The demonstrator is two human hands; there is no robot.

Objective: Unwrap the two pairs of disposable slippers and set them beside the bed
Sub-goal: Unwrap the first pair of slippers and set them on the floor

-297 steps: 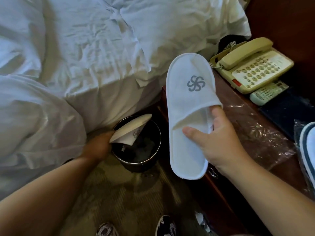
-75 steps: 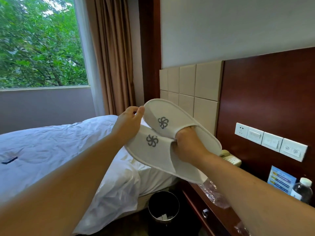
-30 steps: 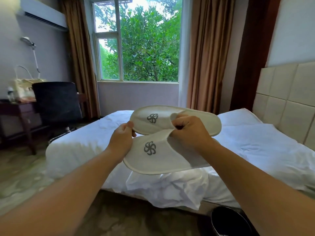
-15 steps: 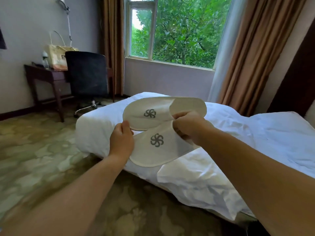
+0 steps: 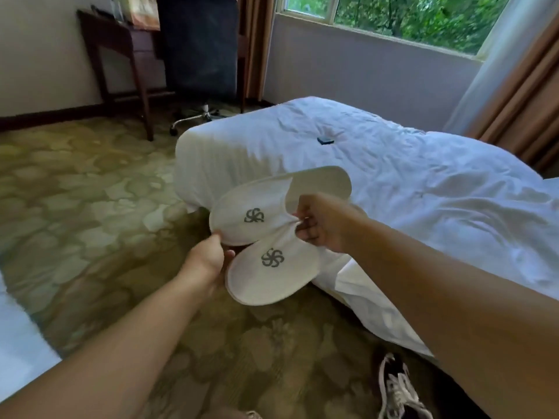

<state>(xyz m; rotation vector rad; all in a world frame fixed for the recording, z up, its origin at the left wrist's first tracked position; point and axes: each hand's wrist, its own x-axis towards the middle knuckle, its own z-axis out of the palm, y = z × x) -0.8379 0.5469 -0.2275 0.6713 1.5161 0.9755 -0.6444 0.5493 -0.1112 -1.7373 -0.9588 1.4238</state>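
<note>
Two white disposable slippers with grey pinwheel logos hang in the air over the carpet beside the bed. The farther slipper lies above the nearer slipper, toes pointing left. My right hand pinches both by the opening edges of their uppers. My left hand grips the toe ends where the two slippers meet. No wrapper is on them.
Patterned green carpet spreads left of the bed. A dark desk and an office chair stand at the far wall. A small dark object lies on the duvet. My sneaker is at the bottom. White bedding edge at left.
My view has tilted down toward the floor. Both hands have lowered the pair of slippers from above the bed to over the carpet at the bed's side.
</note>
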